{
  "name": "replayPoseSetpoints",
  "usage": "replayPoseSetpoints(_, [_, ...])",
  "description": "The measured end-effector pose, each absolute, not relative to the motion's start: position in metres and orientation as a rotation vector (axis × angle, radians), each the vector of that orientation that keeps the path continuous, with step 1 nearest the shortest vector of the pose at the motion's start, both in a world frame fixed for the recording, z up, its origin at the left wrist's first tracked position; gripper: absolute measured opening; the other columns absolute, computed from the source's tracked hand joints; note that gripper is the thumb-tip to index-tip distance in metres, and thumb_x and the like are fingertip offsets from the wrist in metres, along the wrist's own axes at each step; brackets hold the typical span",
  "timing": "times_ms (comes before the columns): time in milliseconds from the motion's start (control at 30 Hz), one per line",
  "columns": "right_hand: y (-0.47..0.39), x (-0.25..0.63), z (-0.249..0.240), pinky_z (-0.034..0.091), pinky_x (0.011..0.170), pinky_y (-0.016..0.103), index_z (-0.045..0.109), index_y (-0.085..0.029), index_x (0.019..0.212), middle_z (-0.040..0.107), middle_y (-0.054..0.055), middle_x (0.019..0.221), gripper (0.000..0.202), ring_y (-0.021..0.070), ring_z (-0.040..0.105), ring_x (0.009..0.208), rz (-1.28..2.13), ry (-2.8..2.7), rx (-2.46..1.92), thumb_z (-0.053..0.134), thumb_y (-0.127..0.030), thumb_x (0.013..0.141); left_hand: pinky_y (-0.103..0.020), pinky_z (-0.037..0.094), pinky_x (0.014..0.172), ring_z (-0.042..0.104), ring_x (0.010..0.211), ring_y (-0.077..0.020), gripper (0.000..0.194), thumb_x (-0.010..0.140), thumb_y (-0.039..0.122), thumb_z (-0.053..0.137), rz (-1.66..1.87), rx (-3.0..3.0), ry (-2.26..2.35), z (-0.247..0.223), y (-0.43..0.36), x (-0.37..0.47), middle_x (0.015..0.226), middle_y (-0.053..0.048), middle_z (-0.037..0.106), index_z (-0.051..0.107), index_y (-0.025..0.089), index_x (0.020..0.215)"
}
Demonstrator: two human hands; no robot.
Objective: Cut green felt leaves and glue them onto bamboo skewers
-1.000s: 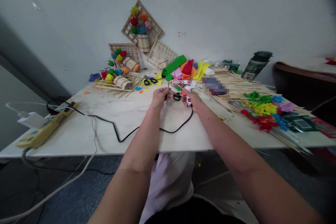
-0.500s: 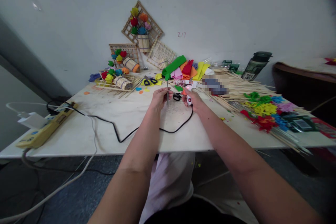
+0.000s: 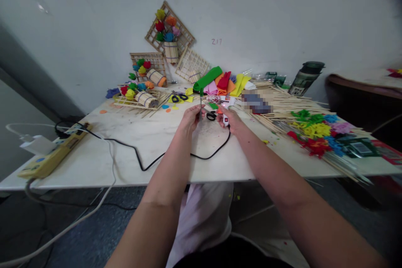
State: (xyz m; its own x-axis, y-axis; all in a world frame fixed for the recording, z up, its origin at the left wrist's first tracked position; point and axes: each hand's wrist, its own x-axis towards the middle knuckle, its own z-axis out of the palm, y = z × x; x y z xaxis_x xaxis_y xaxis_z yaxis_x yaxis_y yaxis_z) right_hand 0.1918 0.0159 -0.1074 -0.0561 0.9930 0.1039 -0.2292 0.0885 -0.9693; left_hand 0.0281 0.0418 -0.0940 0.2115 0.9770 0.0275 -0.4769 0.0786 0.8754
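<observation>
Between the fingertips of my left hand (image 3: 190,118) is a thin upright stem (image 3: 201,103) with a small green piece (image 3: 201,91) at its top. My right hand (image 3: 232,119) is wrapped round a white glue gun (image 3: 226,120) with a red switch and a black cord. An orange scrap (image 3: 220,110) shows by the right fingers; whether they touch it I cannot tell. Black-handled scissors (image 3: 211,116) lie between my hands, and a green felt piece (image 3: 214,105) lies just beyond them. The glue gun's nozzle is hard to make out.
A yellow power strip (image 3: 53,155) sits at the left, its cables crossing the table. Stick lattices with felt flowers (image 3: 169,35) stand behind. Folded felt (image 3: 209,79), another pair of scissors (image 3: 179,98), many sticks (image 3: 289,104), a bottle (image 3: 306,78) and coloured felt pieces (image 3: 317,130) lie around.
The green piece atop the stem looks narrower now, as if the stem was turned in my left fingers. My right hand keeps the glue gun in nearly the same place.
</observation>
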Motion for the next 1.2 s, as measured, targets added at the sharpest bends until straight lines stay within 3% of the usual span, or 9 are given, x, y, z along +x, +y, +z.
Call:
replayPoseSetpoints(300, [0.0162, 0.1919, -0.108, 0.029, 0.03, 0.019, 0.054, -0.016, 0.073, 0.057, -0.001, 0.049, 0.041, 0.0062, 0.042, 0.031, 1.286, -1.15, -0.924, 0.062, -0.056, 0.068, -0.016, 0.037, 0.043, 0.046, 0.042, -0.0046, 0.012, 0.078, 0.02, 0.055, 1.156, 0.805, 0.601, -0.0907, 0.038, 0.0258, 0.051, 0.003, 0.05, 0.058, 0.011, 0.086])
replayPoseSetpoints(533, [0.0134, 0.1914, -0.106, 0.027, 0.029, 0.018, 0.054, -0.016, 0.072, 0.056, -0.002, 0.047, 0.041, 0.0062, 0.042, 0.03, 1.287, -1.149, -0.912, 0.062, -0.056, 0.067, -0.017, 0.039, 0.045, 0.048, 0.044, -0.0049, 0.012, 0.077, 0.013, 0.055, 1.17, 0.848, 0.591, -0.0935, 0.0403, 0.025, 0.054, 0.002, 0.052, 0.06, 0.009, 0.087])
replayPoseSetpoints(1200, [0.0161, 0.1911, -0.1067, 0.028, 0.029, 0.019, 0.054, -0.016, 0.075, 0.056, -0.002, 0.046, 0.042, 0.0067, 0.042, 0.03, 1.258, -1.126, -0.886, 0.064, -0.056, 0.066, -0.014, 0.035, 0.042, 0.043, 0.041, -0.0036, 0.01, 0.08, 0.014, 0.052, 1.116, 0.757, 0.576, -0.0866, 0.0338, 0.0255, 0.051, 0.004, 0.047, 0.059, 0.011, 0.087])
